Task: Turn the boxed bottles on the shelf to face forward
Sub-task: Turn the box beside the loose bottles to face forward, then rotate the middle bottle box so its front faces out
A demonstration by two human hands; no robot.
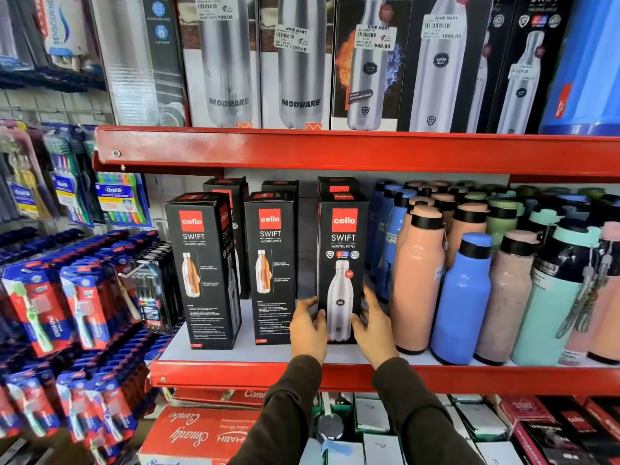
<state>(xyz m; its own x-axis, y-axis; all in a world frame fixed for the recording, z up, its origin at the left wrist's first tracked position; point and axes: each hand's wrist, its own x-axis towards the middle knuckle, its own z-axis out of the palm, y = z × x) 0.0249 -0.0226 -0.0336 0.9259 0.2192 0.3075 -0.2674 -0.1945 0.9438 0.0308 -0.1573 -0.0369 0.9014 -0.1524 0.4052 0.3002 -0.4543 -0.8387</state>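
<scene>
Three black Cello Swift bottle boxes stand in a front row on the middle shelf (235, 355). The right box (342, 250) shows its front panel with a steel bottle picture. My left hand (307, 327) grips its lower left side and my right hand (372, 325) grips its lower right side. The middle box (270, 263) and the left box (201, 266) show a panel with small text and a cutaway bottle; the left box stands slightly turned. More black boxes (337, 186) stand behind them.
Loose peach, blue and mint bottles (463, 297) crowd the shelf just right of the held box. Taller boxed steel bottles (302, 62) fill the shelf above. Toothbrush packs (84, 297) hang at the left. Red and white boxes (201, 431) sit below.
</scene>
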